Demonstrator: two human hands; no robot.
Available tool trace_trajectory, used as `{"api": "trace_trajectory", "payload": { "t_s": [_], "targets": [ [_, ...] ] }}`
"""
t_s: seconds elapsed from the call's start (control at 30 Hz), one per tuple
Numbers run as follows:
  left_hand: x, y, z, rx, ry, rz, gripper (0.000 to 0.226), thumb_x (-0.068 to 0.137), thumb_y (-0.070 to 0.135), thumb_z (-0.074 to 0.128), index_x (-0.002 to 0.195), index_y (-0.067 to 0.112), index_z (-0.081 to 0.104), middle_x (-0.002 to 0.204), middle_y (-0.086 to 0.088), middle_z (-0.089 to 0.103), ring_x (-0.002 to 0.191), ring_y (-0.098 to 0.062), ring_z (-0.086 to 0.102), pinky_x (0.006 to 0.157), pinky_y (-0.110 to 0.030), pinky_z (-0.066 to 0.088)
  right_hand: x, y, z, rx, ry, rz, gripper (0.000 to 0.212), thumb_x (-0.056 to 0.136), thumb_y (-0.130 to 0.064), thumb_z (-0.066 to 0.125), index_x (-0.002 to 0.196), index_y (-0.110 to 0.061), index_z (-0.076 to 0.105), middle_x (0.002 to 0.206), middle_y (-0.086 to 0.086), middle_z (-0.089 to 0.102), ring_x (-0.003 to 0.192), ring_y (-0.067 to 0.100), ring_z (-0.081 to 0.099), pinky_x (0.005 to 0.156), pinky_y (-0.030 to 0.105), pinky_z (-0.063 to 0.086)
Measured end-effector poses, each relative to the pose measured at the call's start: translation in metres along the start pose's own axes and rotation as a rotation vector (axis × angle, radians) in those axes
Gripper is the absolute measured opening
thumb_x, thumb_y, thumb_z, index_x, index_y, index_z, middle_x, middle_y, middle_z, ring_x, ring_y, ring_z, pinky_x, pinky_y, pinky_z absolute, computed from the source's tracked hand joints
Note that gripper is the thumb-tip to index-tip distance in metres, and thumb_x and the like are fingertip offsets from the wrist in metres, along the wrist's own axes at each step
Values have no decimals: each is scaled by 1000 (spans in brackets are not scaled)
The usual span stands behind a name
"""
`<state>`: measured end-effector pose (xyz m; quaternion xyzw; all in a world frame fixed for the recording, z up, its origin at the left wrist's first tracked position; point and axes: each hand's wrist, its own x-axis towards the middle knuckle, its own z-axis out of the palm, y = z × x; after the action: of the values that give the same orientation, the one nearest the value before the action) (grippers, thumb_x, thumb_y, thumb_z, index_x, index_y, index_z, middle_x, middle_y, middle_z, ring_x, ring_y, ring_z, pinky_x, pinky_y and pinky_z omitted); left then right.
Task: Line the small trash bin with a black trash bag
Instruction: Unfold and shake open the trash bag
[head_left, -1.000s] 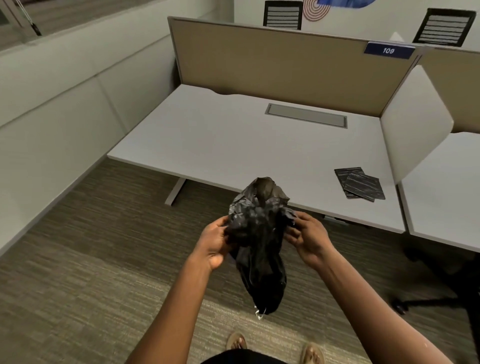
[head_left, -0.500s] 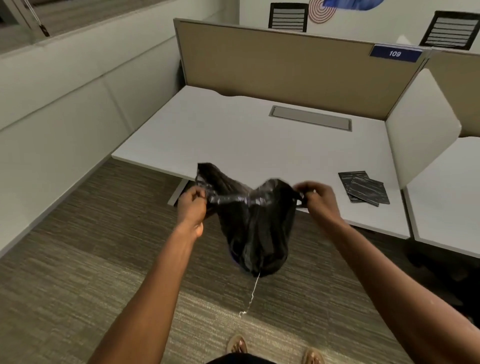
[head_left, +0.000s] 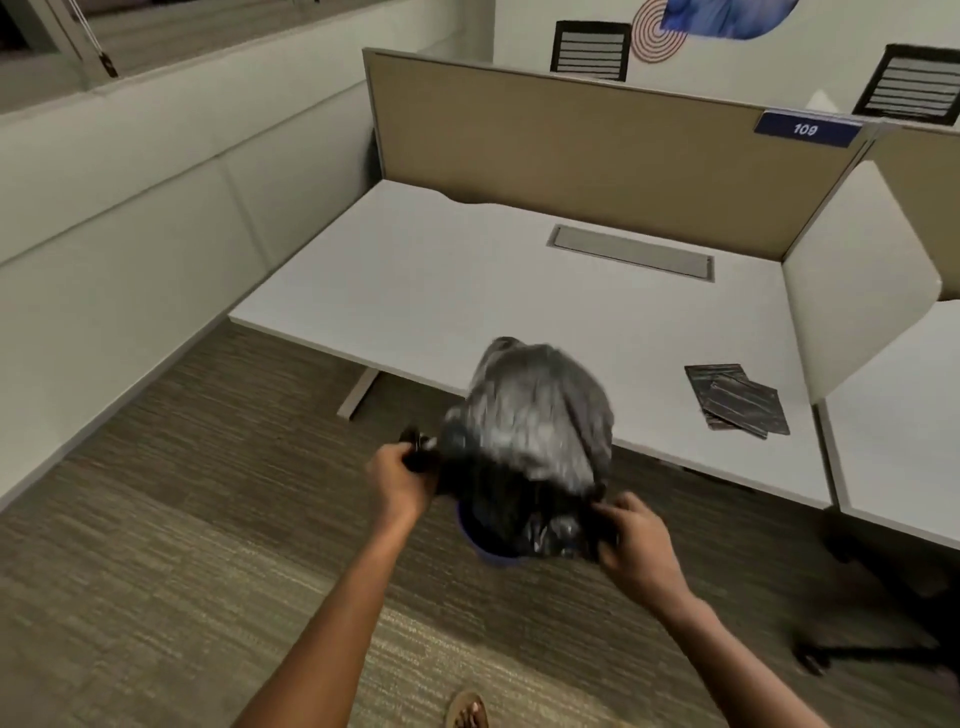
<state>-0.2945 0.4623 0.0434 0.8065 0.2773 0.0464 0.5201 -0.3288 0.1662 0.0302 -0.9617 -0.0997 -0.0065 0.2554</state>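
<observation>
A black trash bag (head_left: 530, 441) billows upward in front of me, full of air and motion-blurred, its body rising over the desk's front edge. My left hand (head_left: 402, 480) grips the bag's rim on the left side. My right hand (head_left: 631, 538) grips the rim lower on the right. A sliver of dark blue (head_left: 485, 551) shows under the bag's lower edge; I cannot tell what it is. No trash bin is clearly in view.
A white desk (head_left: 467, 291) stands ahead with tan partitions (head_left: 571, 156) behind and a white divider (head_left: 857, 280) on the right. Folded black bags (head_left: 737, 397) lie on the desk's right front. A black chair base (head_left: 883, 623) stands at right. Carpet covers the floor.
The bag, hanging down from a rim stretched between both hands, has flipped upward and ballooned. Both hands dropped lower, the right one furthest, and the dangling string is no longer visible.
</observation>
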Motion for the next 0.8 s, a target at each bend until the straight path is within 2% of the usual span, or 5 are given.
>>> {"api": "trace_trajectory", "payload": {
  "t_s": [0.27, 0.37, 0.47, 0.6, 0.8],
  "targets": [
    [-10, -14, 25, 344, 72, 149, 42, 80, -8, 75, 118, 8, 68, 130, -8, 53, 68, -2, 46, 55, 7, 39, 15, 12, 13, 743, 170, 605, 6, 88, -19, 78, 85, -19, 83, 80, -2, 80, 79, 14, 73, 69, 27, 55],
    [-4, -2, 31, 362, 81, 94, 71, 78, -7, 77, 143, 12, 55, 155, -12, 40, 117, -26, 64, 83, -10, 45, 33, 11, 10, 869, 266, 771, 14, 94, -19, 72, 82, -14, 79, 83, 6, 78, 82, 23, 71, 68, 35, 58],
    [-1, 1, 30, 315, 125, 6, 97, 77, -11, 79, 160, 16, 35, 172, -15, 15, 151, -36, 37, 104, -31, 51, 37, 11, 5, 776, 471, 820, 14, 94, -30, 70, 82, -25, 74, 87, -2, 75, 82, 8, 69, 68, 26, 53],
    [2, -13, 18, 204, 239, -143, 85, 80, -8, 76, 156, 11, 43, 168, -18, 25, 150, -39, 36, 115, -44, 44, 39, 5, -5, 890, 635, 837, 13, 98, -26, 65, 86, -28, 69, 93, -6, 69, 83, 7, 64, 68, 18, 46],
    [7, -49, -6, -200, 366, -449, 65, 91, -7, 63, 153, 3, 46, 152, -23, 52, 136, -42, 55, 114, -47, 48, 16, -1, 12, 1225, 314, 874, 17, 98, -17, 62, 89, -15, 77, 97, 10, 73, 91, 24, 66, 84, 44, 52]
  ]
}}
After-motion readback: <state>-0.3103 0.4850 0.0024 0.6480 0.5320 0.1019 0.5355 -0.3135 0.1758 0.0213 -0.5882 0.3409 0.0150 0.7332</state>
